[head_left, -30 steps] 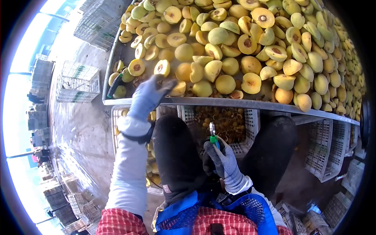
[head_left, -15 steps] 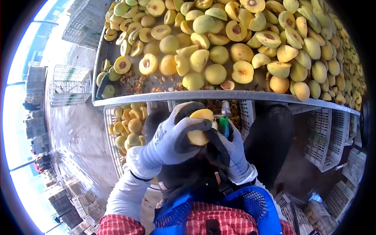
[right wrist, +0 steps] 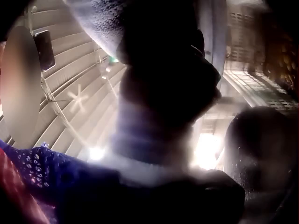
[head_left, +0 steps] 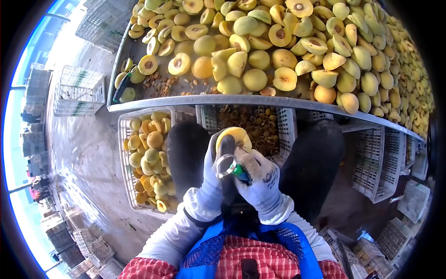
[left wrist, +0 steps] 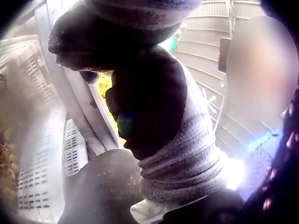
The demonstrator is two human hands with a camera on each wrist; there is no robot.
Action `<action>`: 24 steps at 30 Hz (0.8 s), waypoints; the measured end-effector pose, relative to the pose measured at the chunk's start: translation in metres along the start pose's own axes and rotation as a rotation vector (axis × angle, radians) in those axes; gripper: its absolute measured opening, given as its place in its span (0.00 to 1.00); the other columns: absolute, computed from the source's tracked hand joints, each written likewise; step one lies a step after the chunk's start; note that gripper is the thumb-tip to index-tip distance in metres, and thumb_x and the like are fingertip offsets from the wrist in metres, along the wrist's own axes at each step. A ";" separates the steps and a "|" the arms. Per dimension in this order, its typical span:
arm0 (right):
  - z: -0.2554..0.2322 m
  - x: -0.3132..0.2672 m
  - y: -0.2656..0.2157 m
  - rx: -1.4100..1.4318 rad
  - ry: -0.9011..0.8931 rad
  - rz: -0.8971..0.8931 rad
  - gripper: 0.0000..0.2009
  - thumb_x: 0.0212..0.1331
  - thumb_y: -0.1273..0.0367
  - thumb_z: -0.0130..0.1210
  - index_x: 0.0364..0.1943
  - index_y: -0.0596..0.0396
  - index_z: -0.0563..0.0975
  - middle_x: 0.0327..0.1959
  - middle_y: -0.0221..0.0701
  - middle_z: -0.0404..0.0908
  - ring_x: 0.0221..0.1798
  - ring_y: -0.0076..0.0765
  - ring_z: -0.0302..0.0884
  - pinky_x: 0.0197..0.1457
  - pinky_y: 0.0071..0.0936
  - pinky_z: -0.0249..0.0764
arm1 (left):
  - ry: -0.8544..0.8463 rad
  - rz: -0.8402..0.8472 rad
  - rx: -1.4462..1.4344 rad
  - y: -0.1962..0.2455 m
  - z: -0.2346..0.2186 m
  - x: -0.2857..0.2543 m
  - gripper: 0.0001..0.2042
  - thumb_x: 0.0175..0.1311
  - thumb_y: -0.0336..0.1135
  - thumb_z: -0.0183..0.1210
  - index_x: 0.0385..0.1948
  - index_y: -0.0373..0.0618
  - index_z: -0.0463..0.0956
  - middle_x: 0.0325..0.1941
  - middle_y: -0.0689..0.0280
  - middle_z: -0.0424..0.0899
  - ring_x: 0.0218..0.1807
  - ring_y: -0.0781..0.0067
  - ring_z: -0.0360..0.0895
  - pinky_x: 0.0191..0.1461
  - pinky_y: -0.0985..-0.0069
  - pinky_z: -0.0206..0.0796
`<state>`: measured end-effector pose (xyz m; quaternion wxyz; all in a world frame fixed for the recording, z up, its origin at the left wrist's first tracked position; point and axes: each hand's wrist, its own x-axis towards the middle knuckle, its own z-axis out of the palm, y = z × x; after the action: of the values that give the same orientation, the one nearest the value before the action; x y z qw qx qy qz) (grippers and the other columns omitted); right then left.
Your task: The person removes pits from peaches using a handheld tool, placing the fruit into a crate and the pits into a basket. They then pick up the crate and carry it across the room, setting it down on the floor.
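Note:
Both gloved hands meet between the knees in the head view. The left hand point(head_left: 214, 168) grips a yellow fruit half point(head_left: 235, 137), its thumb lying across it. Against it, the right hand point(head_left: 261, 182) is curled round the green and blue handle of a tool point(head_left: 240, 172), whose metal ring end points toward the left hand. Whether the tool touches the fruit cannot be told. Both wrist views are dark; the left hand point(left wrist: 149, 102) and the right hand point(right wrist: 163, 88) hide the fruit there.
A metal-edged table point(head_left: 195, 100) bears many halved yellow fruits. Below it stand a white crate point(head_left: 121, 160) of fruit halves at the left and another crate point(head_left: 289, 135) with small brown and yellow pieces. Empty crates point(head_left: 368, 162) stand at the right.
The left hand came back from the table with a fruit half and now holds it upright. The right hand has rotated with the tool and moved against the left.

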<state>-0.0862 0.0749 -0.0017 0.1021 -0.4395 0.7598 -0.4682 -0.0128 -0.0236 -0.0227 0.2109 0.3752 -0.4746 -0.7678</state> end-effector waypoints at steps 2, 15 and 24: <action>-0.001 -0.003 0.006 0.180 0.010 0.093 0.18 0.43 0.72 0.66 0.41 0.51 0.76 0.31 0.37 0.78 0.32 0.45 0.80 0.34 0.34 0.75 | -0.017 0.070 -0.127 0.002 -0.002 -0.002 0.15 0.70 0.38 0.52 0.51 0.38 0.70 0.46 0.63 0.78 0.47 0.76 0.74 0.52 0.79 0.68; -0.002 -0.025 -0.010 0.208 -0.095 0.253 0.10 0.62 0.65 0.52 0.38 0.59 0.71 0.26 0.47 0.76 0.31 0.55 0.78 0.32 0.39 0.72 | 0.070 0.124 0.043 0.010 0.005 -0.018 0.15 0.67 0.38 0.54 0.49 0.37 0.73 0.45 0.63 0.78 0.47 0.77 0.73 0.52 0.79 0.67; -0.003 -0.038 0.000 0.383 -0.160 0.347 0.13 0.65 0.67 0.47 0.45 0.64 0.70 0.29 0.51 0.77 0.34 0.58 0.78 0.35 0.40 0.71 | 0.004 0.156 0.196 0.011 0.005 -0.020 0.13 0.67 0.39 0.55 0.42 0.37 0.75 0.36 0.65 0.79 0.39 0.79 0.74 0.45 0.80 0.67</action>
<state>-0.0655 0.1054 -0.0100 0.3217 -0.3108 0.7109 -0.5427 -0.0042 -0.0126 -0.0043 0.2331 0.3573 -0.5748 -0.6983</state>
